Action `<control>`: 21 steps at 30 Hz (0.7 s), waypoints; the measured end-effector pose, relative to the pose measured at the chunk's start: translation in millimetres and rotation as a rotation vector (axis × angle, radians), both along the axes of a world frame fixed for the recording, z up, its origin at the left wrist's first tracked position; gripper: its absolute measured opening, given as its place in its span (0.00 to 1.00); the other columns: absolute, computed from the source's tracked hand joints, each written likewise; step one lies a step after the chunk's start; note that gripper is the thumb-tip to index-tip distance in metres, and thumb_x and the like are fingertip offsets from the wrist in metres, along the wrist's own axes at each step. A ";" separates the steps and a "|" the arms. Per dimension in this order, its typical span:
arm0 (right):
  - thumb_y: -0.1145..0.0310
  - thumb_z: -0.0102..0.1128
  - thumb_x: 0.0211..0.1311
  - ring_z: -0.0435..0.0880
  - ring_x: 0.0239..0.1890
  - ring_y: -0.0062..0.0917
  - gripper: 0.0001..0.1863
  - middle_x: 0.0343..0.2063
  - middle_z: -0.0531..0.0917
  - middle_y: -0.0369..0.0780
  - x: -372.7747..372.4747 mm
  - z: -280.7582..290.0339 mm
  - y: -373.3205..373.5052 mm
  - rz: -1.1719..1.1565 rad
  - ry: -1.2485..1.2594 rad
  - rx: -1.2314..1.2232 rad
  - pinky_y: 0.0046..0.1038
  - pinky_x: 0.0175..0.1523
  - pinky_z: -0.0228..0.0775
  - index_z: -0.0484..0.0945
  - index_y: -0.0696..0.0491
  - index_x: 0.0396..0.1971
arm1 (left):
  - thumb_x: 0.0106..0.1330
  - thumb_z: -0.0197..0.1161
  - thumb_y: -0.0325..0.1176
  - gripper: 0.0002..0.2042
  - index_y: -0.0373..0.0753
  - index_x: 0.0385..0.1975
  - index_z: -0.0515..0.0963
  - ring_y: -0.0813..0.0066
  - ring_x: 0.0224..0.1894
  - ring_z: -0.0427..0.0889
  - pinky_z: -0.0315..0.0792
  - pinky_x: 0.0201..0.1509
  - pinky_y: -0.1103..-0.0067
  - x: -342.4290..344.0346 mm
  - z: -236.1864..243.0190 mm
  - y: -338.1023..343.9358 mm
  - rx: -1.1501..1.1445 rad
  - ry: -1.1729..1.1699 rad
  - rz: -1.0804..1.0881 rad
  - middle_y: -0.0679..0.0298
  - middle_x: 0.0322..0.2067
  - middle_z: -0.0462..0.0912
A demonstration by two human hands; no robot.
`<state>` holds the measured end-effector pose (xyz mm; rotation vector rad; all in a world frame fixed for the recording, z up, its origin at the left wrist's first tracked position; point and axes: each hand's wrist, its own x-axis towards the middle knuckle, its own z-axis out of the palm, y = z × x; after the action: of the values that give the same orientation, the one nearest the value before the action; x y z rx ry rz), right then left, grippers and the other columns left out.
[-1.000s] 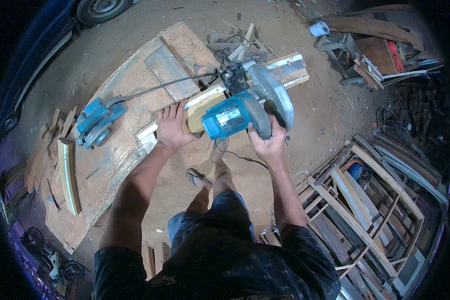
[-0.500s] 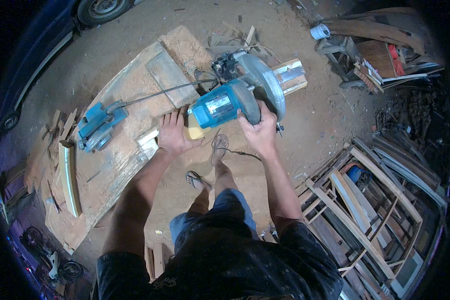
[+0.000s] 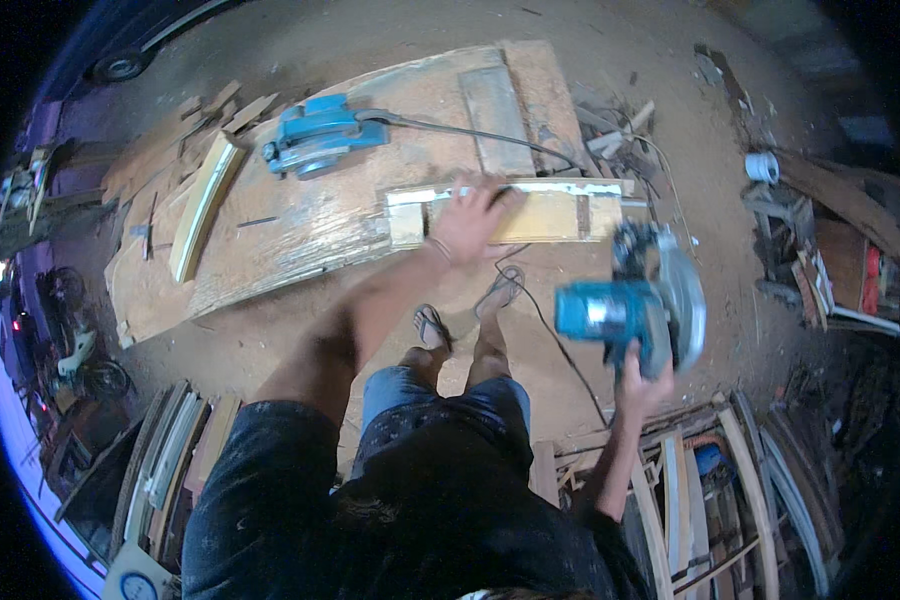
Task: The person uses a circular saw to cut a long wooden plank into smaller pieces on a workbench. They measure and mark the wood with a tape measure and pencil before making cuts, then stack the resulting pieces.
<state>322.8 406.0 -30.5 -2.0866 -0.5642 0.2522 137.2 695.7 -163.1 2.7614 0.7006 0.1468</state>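
Observation:
My right hand (image 3: 642, 385) grips the rear handle of a teal circular saw (image 3: 610, 312), held clear of the wood on the right. The saw's round metal guard (image 3: 682, 305) faces right. My left hand (image 3: 470, 222), slightly blurred, lies across a pale wooden piece (image 3: 540, 222) with its fingers apart. White patches run along the far edge of that piece, and darker bands cross it. It lies along the near edge of a large worn wooden board (image 3: 320, 240).
A blue electric planer (image 3: 325, 138) sits on the board, its cord running right. Left of it lies a curved wood strip (image 3: 205, 205). A dark cord (image 3: 560, 345) trails beside my feet. Stacked timber and frames (image 3: 700, 500) stand at lower right; a white bucket (image 3: 762, 167) is farther off.
The saw has come off the wooden piece, moving right and toward me in my right hand. My left hand has shifted onto the piece's middle. The whole view has turned.

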 end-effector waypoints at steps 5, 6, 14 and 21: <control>0.75 0.66 0.65 0.80 0.44 0.22 0.18 0.44 0.83 0.42 3.4 -2.0 -117.4 -0.104 0.284 -0.146 0.26 0.49 0.74 0.77 0.64 0.52 | 0.53 0.70 0.60 0.52 0.41 0.75 0.54 0.43 0.72 0.56 0.46 0.77 0.47 60.7 1.9 -39.4 0.065 0.004 -0.007 0.48 0.69 0.60; 0.75 0.65 0.65 0.80 0.45 0.22 0.18 0.45 0.83 0.43 2.8 -3.1 -133.1 -0.123 0.285 -0.141 0.26 0.49 0.74 0.77 0.64 0.53 | 0.53 0.71 0.60 0.53 0.39 0.76 0.53 0.42 0.72 0.56 0.46 0.77 0.46 75.9 13.9 -35.0 0.054 0.066 0.021 0.48 0.69 0.60; 0.78 0.64 0.61 0.82 0.47 0.29 0.21 0.47 0.83 0.47 21.8 -59.1 -220.7 -0.275 0.306 -0.272 0.32 0.56 0.74 0.75 0.68 0.53 | 0.47 0.74 0.67 0.63 0.41 0.78 0.45 0.44 0.68 0.65 0.58 0.71 0.51 114.6 17.1 -12.5 -0.132 0.351 0.092 0.42 0.65 0.65; 0.75 0.66 0.59 0.84 0.45 0.28 0.21 0.42 0.85 0.47 51.9 -90.2 -205.5 -0.239 0.282 -0.192 0.31 0.51 0.76 0.76 0.70 0.51 | 0.48 0.79 0.43 0.47 0.36 0.69 0.63 0.53 0.58 0.77 0.69 0.66 0.63 94.5 87.2 13.2 -0.546 -0.507 0.101 0.52 0.55 0.77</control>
<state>374.8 200.5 -120.7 -2.2285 -0.1237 0.4668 231.8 708.8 -75.8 2.0502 0.6223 0.5622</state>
